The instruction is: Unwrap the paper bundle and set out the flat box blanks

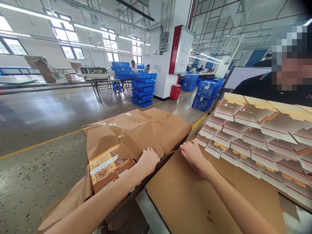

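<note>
A bundle wrapped in brown paper (156, 125) lies in front of me, torn open at its near left corner. Through the tear show printed cartons (103, 165) with a cartoon bear and a white band. My left hand (149, 160) rests on the near edge of the bundle, its fingers curled over the paper. To its right, my right hand (192, 153) is closed in a pinch above the cardboard-covered table (190, 191). From its fingertips a thin brown strip (173, 151), apparently torn paper, runs back to the bundle's edge.
Stacked open white boxes (258, 143) with red lines stand on the right of the table. Behind them is a person in a dark top (258, 86). Blue crates (143, 87), a red bin (175, 92) and a pillar (162, 65) stand beyond the bundle.
</note>
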The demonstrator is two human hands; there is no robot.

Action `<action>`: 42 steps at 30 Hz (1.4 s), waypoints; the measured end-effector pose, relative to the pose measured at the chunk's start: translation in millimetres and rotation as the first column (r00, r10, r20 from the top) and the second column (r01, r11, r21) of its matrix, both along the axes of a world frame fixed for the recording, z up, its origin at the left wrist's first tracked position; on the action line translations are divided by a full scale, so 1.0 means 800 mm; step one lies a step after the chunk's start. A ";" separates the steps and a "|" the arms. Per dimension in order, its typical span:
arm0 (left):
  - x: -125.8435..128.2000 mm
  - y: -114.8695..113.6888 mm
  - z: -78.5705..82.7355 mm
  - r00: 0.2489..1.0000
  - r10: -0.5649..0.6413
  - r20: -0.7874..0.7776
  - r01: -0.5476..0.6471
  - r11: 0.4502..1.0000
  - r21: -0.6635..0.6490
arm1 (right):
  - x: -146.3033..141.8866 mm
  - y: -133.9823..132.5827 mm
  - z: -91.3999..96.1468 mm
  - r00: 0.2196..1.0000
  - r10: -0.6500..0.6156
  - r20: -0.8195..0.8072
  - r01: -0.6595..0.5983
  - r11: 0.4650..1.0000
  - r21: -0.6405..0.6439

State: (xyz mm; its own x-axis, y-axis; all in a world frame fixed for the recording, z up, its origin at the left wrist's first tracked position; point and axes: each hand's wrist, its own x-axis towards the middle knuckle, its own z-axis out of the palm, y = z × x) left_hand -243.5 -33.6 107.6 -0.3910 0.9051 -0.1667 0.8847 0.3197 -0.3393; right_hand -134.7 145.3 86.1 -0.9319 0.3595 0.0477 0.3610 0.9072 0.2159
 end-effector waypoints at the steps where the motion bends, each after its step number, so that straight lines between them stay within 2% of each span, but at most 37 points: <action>1: 0.001 0.001 -0.001 1.000 0.002 -0.010 -0.002 1.000 -0.005 | 0.004 0.012 0.003 1.000 -0.024 0.002 0.024 1.000 0.009; 4: 0.006 0.003 -0.005 0.998 0.025 -0.050 -0.025 1.000 0.002 | 0.008 0.025 0.006 0.998 -0.055 -0.011 0.055 0.998 0.011; 7: 0.013 0.008 -0.013 0.989 0.084 -0.125 -0.079 0.996 0.044 | 0.007 0.010 -0.001 0.996 -0.073 -0.054 0.073 0.997 -0.002; 10: 0.016 0.017 -0.021 0.981 0.103 -0.164 -0.090 0.992 0.086 | 0.008 -0.019 -0.018 0.990 -0.079 -0.118 0.075 0.996 -0.040; 14: 0.001 0.026 -0.017 0.992 -0.004 -0.122 0.014 0.996 0.083 | 0.009 -0.049 -0.051 0.966 -0.111 -0.233 0.086 0.990 -0.111; 17: -0.023 0.030 0.002 0.990 -0.135 -0.043 0.136 0.990 0.034 | 0.009 -0.057 -0.070 0.943 -0.131 -0.306 0.085 0.983 -0.160; 21: -0.063 0.044 0.047 0.963 -0.256 0.080 0.257 0.966 -0.013 | 0.012 -0.056 -0.077 0.916 -0.126 -0.382 0.037 0.972 -0.233; 24: -0.091 0.058 0.083 0.963 -0.239 0.121 0.236 0.971 0.041 | 0.017 -0.054 -0.071 0.886 -0.120 -0.448 -0.026 0.951 -0.308; 26: -0.108 0.067 0.100 0.962 -0.222 0.159 0.209 0.973 0.098 | 0.012 -0.048 -0.064 0.855 -0.135 -0.501 -0.066 0.930 -0.362; 28: -0.128 0.075 0.110 0.951 -0.225 0.213 0.198 0.970 0.141 | -0.005 -0.036 -0.054 0.818 -0.163 -0.552 -0.089 0.911 -0.402; 31: -0.170 0.088 0.121 0.947 -0.195 0.256 0.147 0.970 0.194 | -0.054 -0.009 -0.042 0.792 -0.184 -0.582 -0.113 0.893 -0.436; 34: -0.220 0.104 0.136 0.967 -0.121 0.226 0.068 0.971 0.230 | -0.109 0.017 -0.037 0.798 -0.212 -0.564 -0.105 0.873 -0.476; 36: -0.246 0.119 0.148 0.977 -0.095 0.189 0.052 0.974 0.219 | -0.134 0.029 -0.036 0.794 -0.269 -0.545 -0.058 0.859 -0.509; 38: -0.264 0.135 0.159 0.982 -0.107 0.155 0.078 0.981 0.179 | -0.144 0.036 -0.038 0.781 -0.345 -0.521 0.010 0.841 -0.542; 42: -0.298 0.160 0.182 0.989 -0.141 0.040 0.134 0.981 0.141 | -0.139 0.039 -0.039 0.773 -0.424 -0.471 0.102 0.817 -0.568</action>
